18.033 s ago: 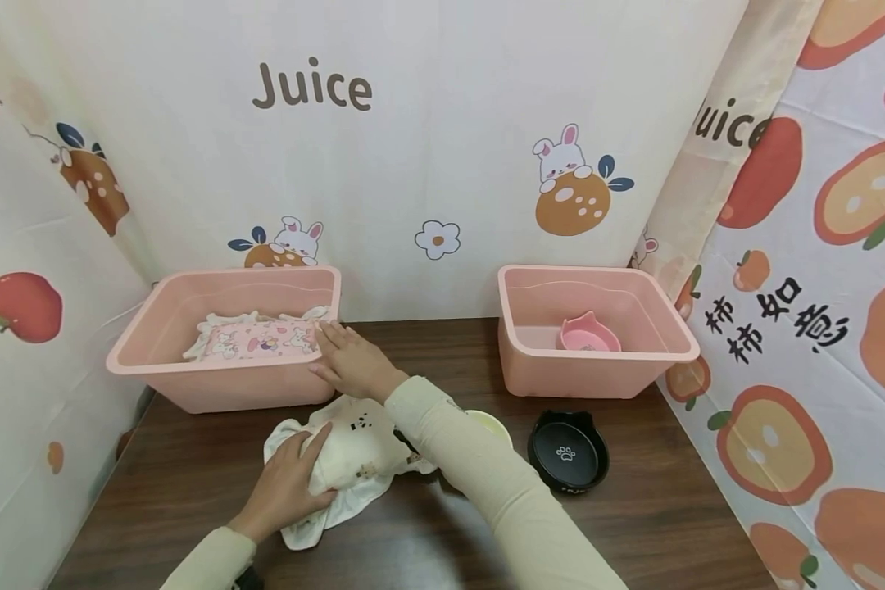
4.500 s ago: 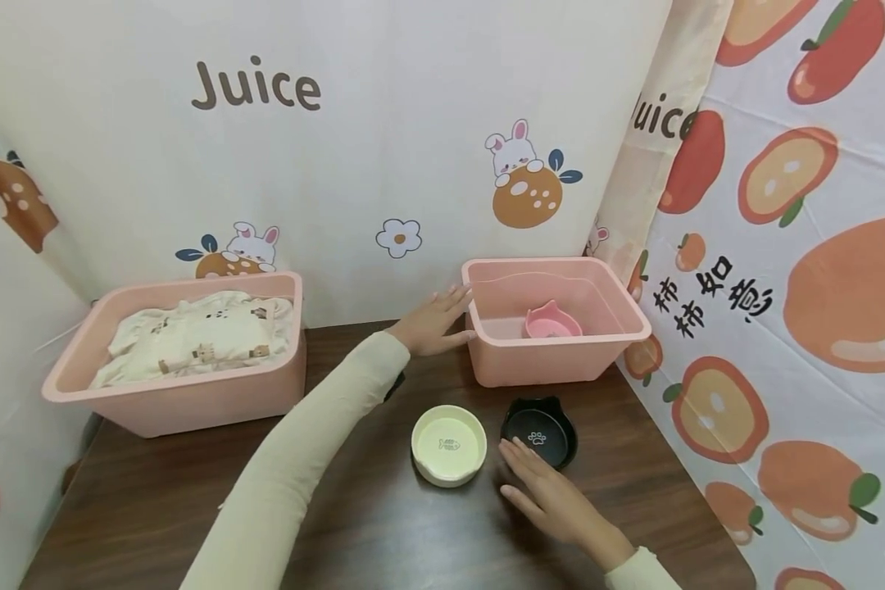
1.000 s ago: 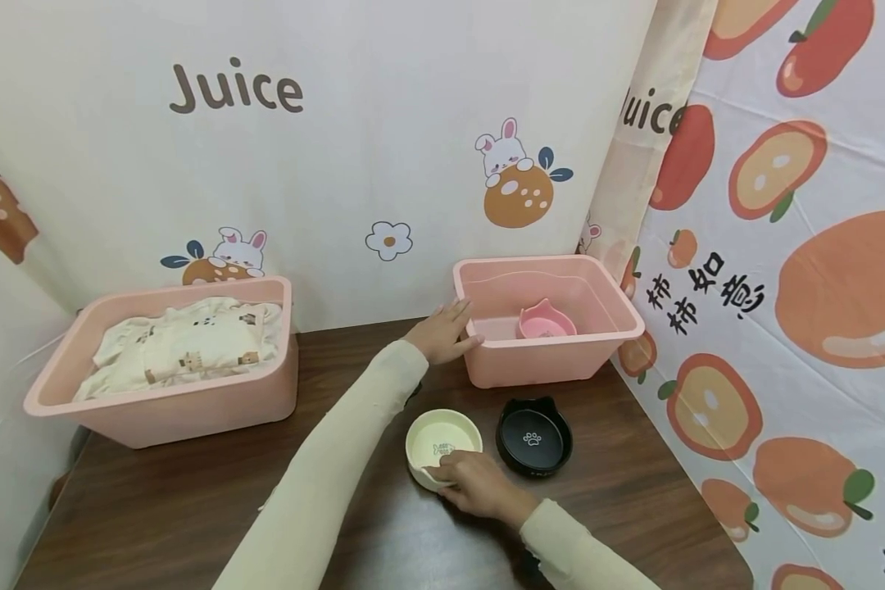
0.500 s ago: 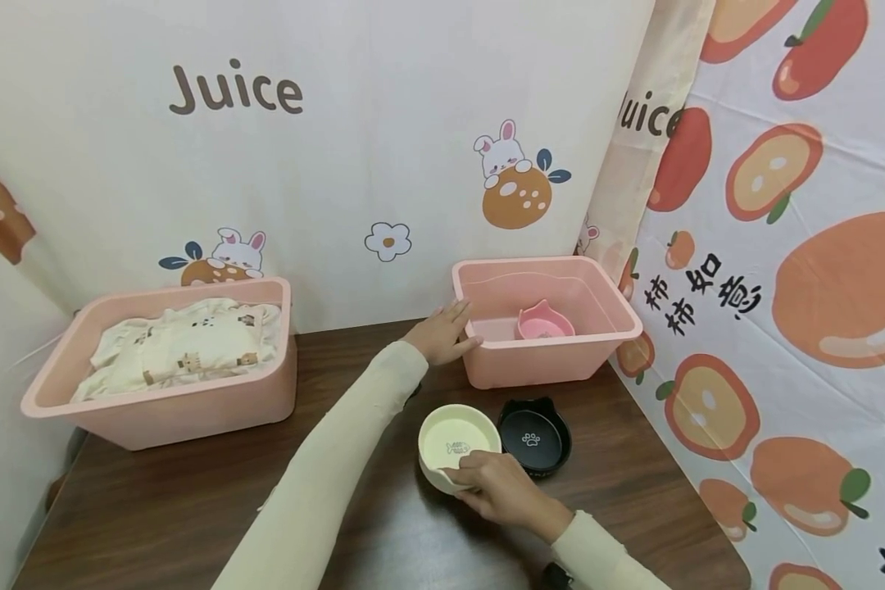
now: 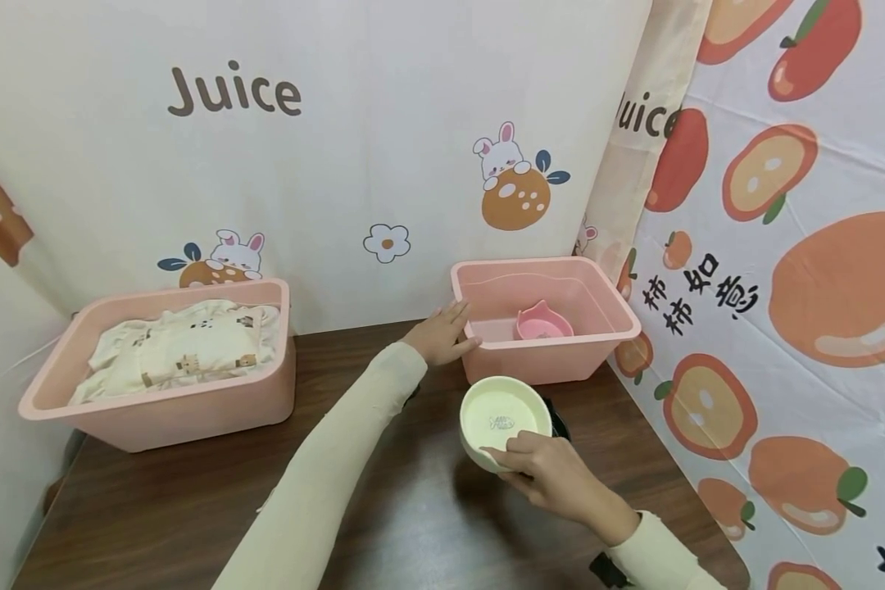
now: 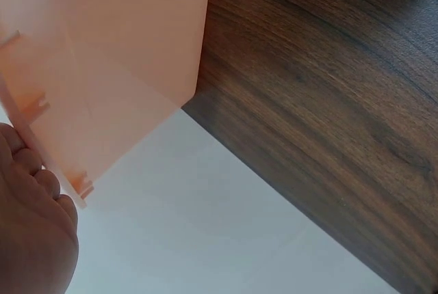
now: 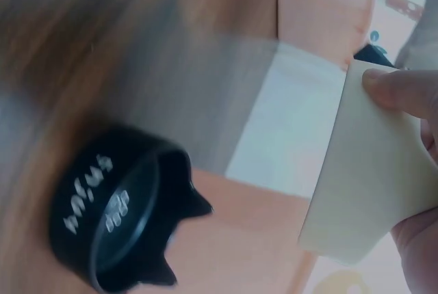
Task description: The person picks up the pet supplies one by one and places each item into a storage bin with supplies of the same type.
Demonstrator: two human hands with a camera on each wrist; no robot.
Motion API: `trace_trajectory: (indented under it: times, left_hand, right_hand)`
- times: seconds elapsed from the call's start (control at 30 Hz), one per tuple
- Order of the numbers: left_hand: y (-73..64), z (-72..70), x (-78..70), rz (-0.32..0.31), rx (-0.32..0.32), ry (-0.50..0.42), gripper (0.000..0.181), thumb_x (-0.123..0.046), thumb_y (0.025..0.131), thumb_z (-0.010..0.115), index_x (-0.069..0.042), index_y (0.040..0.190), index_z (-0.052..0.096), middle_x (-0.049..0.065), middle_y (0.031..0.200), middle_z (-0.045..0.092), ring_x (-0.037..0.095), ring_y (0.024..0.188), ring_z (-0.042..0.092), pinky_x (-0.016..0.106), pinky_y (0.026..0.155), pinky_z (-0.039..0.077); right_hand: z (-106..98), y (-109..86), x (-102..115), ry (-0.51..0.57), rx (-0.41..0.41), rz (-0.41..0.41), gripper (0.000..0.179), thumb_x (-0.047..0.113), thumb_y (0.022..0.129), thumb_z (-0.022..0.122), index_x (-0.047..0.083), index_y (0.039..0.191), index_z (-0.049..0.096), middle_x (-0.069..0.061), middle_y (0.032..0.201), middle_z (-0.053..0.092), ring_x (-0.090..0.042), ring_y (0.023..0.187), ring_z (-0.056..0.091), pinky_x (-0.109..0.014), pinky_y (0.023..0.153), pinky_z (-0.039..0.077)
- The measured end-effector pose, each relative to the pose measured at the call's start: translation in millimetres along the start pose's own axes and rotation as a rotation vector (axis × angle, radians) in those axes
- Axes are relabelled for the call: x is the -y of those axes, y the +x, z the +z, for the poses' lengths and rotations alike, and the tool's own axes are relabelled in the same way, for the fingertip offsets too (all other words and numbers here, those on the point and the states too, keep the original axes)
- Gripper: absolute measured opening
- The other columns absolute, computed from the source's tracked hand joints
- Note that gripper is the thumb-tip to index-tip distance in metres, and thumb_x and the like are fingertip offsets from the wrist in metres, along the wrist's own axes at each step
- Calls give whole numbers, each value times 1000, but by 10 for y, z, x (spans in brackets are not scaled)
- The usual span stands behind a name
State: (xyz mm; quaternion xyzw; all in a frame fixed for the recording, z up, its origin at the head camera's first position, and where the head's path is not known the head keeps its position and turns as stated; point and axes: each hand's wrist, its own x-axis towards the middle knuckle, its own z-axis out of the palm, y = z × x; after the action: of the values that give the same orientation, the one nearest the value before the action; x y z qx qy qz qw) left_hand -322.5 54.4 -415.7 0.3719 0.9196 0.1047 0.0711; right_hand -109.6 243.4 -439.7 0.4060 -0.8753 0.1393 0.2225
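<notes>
My right hand (image 5: pixel 564 479) grips the near rim of a pale yellow pet bowl (image 5: pixel 497 406) with a fish print, and the bowl hangs above the table, slightly tilted. In the right wrist view the thumb presses one side of the yellow bowl (image 7: pixel 359 164). Partly hidden behind it in the head view is a black cat-eared bowl (image 5: pixel 558 422); the right wrist view shows this black bowl (image 7: pixel 75 212) more fully. My left hand (image 5: pixel 437 334) rests on the left rim of the right pink bin (image 5: pixel 549 365), thumb spread apart. A pink cat-eared bowl (image 5: pixel 542 325) sits inside that bin.
Another pink bin (image 5: pixel 192 416) stands at the back left, holding folded cream clothing (image 5: pixel 199 344) with animal prints. Both bins stand on the dark wooden table (image 5: pixel 406 516), near a printed curtain (image 5: pixel 383 147). My left forearm (image 5: pixel 332 463) crosses the table between them.
The right hand has taken the yellow bowl by its near rim, lifted it off the table and carried it rightward and toward the right bin. Earlier, the cream clothing went into the left bin.
</notes>
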Motion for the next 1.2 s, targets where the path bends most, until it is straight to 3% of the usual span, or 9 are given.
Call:
trace_trajectory:
  times: [0.4, 0.73, 0.9, 1.2]
  left_hand:
    - [-5, -7, -9, -7, -6, -10, 76, -54, 100, 31, -6, 154, 6, 7, 161, 5, 20, 148, 5, 37, 119, 11]
    - [33, 11, -2, -24, 28, 9, 77, -57, 100, 28, -8, 154, 3, 4, 162, -2, 19, 148, 1, 36, 119, 9]
    - [19, 0, -16, -32, 25, -22, 78, -57, 99, 30, -6, 154, 7, 5, 162, 1, 19, 148, 2, 35, 119, 9]
    - [14, -10, -18, -26, 20, -19, 78, -57, 99, 29, -5, 154, 10, 8, 162, 5, 19, 148, 4, 36, 119, 11]
  right_hand:
    - [-324, 57, -211, -62, -36, 26, 40, 10, 69, 82, 18, 107, 75, 12, 72, 50, -3, 64, 46, -17, 50, 41]
    - [-539, 241, -408, -88, -85, 17, 42, 9, 65, 85, 14, 106, 75, 9, 69, 51, -3, 61, 43, -15, 47, 34]
    - [-601, 347, -527, -114, -104, 19, 43, 7, 64, 86, 12, 105, 75, 8, 72, 54, -5, 62, 45, -18, 48, 38]
    - [-615, 568, -793, -131, -70, 65, 36, 8, 73, 81, 11, 108, 74, 8, 68, 50, -6, 60, 41, -20, 47, 35]
